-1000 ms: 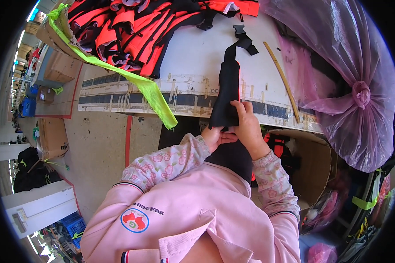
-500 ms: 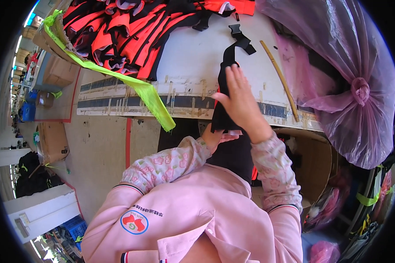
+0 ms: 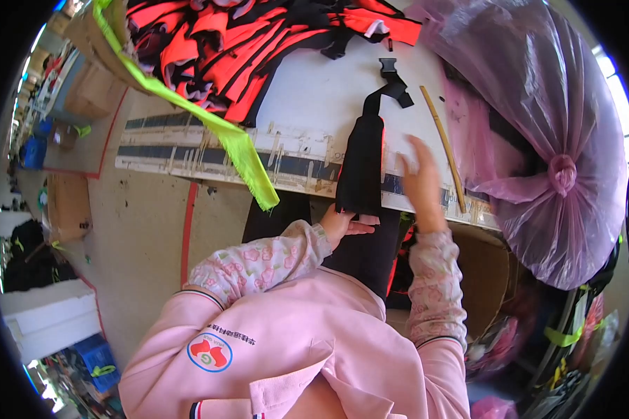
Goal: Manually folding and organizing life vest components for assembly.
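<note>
PLACE: workshop, seemingly for sewn goods | TABLE: worn white worktable point(image 3: 300, 91), tape along its edge | STOCK: heap of orange-and-black fabric pieces point(image 3: 210, 56), frayed yellow-green cloth strip point(image 3: 239, 148), tied purple plastic sack point(image 3: 531, 84) | AROUND: red floor line point(image 3: 189, 230), cardboard box point(image 3: 68, 207), blue crate point(image 3: 91, 355)

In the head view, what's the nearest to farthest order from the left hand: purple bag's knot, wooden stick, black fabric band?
1. Black fabric band: near end at the left hand.
2. Wooden stick: to the right.
3. Purple bag's knot: farther right.
</note>
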`<move>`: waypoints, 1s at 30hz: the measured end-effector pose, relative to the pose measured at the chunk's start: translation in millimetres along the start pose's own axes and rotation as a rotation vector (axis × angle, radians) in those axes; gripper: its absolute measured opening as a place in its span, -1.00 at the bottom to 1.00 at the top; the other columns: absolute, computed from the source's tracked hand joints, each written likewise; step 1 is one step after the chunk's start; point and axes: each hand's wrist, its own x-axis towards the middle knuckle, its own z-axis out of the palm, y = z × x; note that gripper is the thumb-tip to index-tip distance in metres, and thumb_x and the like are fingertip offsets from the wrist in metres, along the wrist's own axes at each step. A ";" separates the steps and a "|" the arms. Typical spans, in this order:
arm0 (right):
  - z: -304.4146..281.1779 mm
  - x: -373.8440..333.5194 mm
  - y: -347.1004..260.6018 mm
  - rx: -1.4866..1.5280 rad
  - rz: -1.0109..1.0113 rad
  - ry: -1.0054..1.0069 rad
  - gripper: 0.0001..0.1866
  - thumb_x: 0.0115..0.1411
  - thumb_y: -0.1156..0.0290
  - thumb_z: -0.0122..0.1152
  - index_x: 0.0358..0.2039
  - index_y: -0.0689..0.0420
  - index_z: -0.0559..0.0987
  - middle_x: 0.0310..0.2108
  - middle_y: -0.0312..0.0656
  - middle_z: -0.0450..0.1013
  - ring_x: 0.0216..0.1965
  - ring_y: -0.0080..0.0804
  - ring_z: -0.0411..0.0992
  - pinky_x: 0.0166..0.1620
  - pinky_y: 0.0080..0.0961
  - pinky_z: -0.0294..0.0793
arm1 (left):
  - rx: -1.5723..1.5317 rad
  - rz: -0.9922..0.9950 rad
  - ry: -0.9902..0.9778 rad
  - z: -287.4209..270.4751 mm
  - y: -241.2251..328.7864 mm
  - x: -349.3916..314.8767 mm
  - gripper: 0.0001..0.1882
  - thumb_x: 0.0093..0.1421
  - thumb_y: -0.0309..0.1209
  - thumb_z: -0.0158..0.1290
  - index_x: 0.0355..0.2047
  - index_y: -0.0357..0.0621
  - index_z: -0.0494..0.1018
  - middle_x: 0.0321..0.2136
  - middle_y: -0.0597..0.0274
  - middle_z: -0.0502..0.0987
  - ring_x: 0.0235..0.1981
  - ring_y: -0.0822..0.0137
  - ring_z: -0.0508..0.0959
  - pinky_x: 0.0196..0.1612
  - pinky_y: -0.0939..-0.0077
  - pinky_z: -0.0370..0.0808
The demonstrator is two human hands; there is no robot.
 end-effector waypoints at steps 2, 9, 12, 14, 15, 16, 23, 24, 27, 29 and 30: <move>-33.9 -15.7 50.6 -0.471 0.208 -0.045 -0.55 -0.01 0.58 0.01 -0.03 0.11 0.40 -0.18 0.00 0.42 -0.12 -0.03 0.38 -0.09 -0.21 0.36 | 0.014 0.003 -0.063 -0.4 -0.2 2.5 -0.72 0.27 -0.31 -0.17 -0.08 -0.13 0.35 -0.24 0.08 0.52 -0.32 0.14 0.59 -0.20 0.27 0.55; -55.9 -39.9 94.0 -0.936 0.226 -0.279 -0.77 0.09 0.46 -0.03 -0.19 0.15 0.40 -0.30 -0.10 0.39 -0.18 -0.15 0.40 -0.20 -0.23 0.43 | 0.061 0.003 -0.023 6.2 5.2 -4.1 -0.72 0.27 -0.27 -0.16 -0.13 -0.12 0.40 -0.28 0.12 0.55 -0.35 0.20 0.59 -0.22 0.32 0.53; -58.0 -33.5 97.1 -0.962 0.178 -0.320 -0.79 0.09 0.49 -0.04 -0.23 0.18 0.41 -0.30 -0.06 0.39 -0.20 -0.10 0.40 -0.20 -0.25 0.43 | 0.037 0.038 -0.032 8.8 7.6 -6.7 -0.72 0.27 -0.27 -0.18 -0.14 -0.13 0.40 -0.28 0.11 0.55 -0.35 0.21 0.59 -0.22 0.33 0.54; -65.0 -30.6 97.1 -0.881 0.173 -0.303 -0.78 0.09 0.51 -0.06 -0.22 0.19 0.41 -0.29 -0.03 0.38 -0.22 -0.07 0.40 -0.20 -0.24 0.43 | 0.056 0.041 -0.071 6.9 6.3 -5.1 -0.72 0.27 -0.29 -0.19 -0.14 -0.14 0.40 -0.28 0.10 0.55 -0.35 0.21 0.59 -0.22 0.34 0.54; -69.3 -30.7 96.7 -0.803 0.174 -0.288 -0.78 0.09 0.54 -0.07 -0.21 0.21 0.41 -0.29 0.00 0.38 -0.24 -0.05 0.40 -0.20 -0.23 0.42 | 0.055 0.044 -0.070 6.8 5.4 -3.9 -0.72 0.27 -0.29 -0.19 -0.14 -0.14 0.40 -0.28 0.10 0.55 -0.35 0.21 0.59 -0.22 0.34 0.54; -73.0 -33.3 91.0 -0.801 0.169 -0.288 -0.78 0.09 0.54 -0.07 -0.21 0.21 0.41 -0.29 0.00 0.38 -0.24 -0.05 0.40 -0.20 -0.23 0.42 | 0.050 0.045 -0.080 8.2 5.9 -4.7 -0.73 0.27 -0.31 -0.20 -0.14 -0.15 0.40 -0.28 0.09 0.54 -0.35 0.21 0.59 -0.22 0.35 0.54; -133.0 -117.7 13.3 0.149 0.284 -0.224 -0.73 0.17 0.47 0.06 -0.11 0.26 0.43 -0.47 -0.26 0.34 -0.51 -0.61 0.24 -0.43 -0.68 0.27 | 0.048 0.034 -0.041 17.7 16.7 -16.3 -0.72 0.28 -0.36 -0.26 -0.14 -0.19 0.39 -0.28 0.08 0.54 -0.32 0.21 0.58 -0.27 0.38 0.55; -141.5 -128.3 -13.2 0.262 0.424 -0.303 -0.78 0.20 0.47 0.00 -0.17 0.26 0.47 -0.56 -0.34 0.29 -0.54 -0.67 0.23 -0.49 -0.70 0.24 | 0.041 0.038 -0.032 14.0 12.3 -14.0 -0.72 0.28 -0.36 -0.26 -0.14 -0.19 0.39 -0.28 0.08 0.54 -0.32 0.21 0.58 -0.27 0.38 0.55; -173.4 -194.0 -27.4 0.343 0.633 -0.588 -0.78 0.25 0.41 -0.10 -0.25 0.20 0.51 -0.68 -0.41 0.26 -0.63 -0.71 0.22 -0.56 -0.70 0.20 | 0.021 0.076 -0.074 11.1 2.9 -6.6 -0.72 0.29 -0.39 -0.27 -0.14 -0.23 0.38 -0.30 0.06 0.54 -0.33 0.20 0.58 -0.29 0.38 0.55; -179.9 -232.2 -33.5 0.336 0.696 -0.658 -0.73 0.28 0.29 -0.10 -0.30 0.21 0.52 -0.69 -0.43 0.31 -0.68 -0.76 0.18 -0.59 -0.76 0.16 | -0.025 0.053 0.008 17.3 6.5 -10.9 -0.72 0.29 -0.40 -0.28 -0.18 -0.27 0.39 -0.33 0.02 0.54 -0.34 0.19 0.57 -0.35 0.41 0.56; -180.2 -244.7 -35.3 0.358 0.723 -0.684 -0.74 0.28 0.32 -0.10 -0.32 0.21 0.52 -0.69 -0.41 0.32 -0.68 -0.75 0.19 -0.60 -0.76 0.16 | -0.026 0.050 0.003 15.4 3.6 -8.3 -0.72 0.29 -0.40 -0.28 -0.18 -0.27 0.39 -0.33 0.02 0.54 -0.34 0.19 0.57 -0.35 0.41 0.56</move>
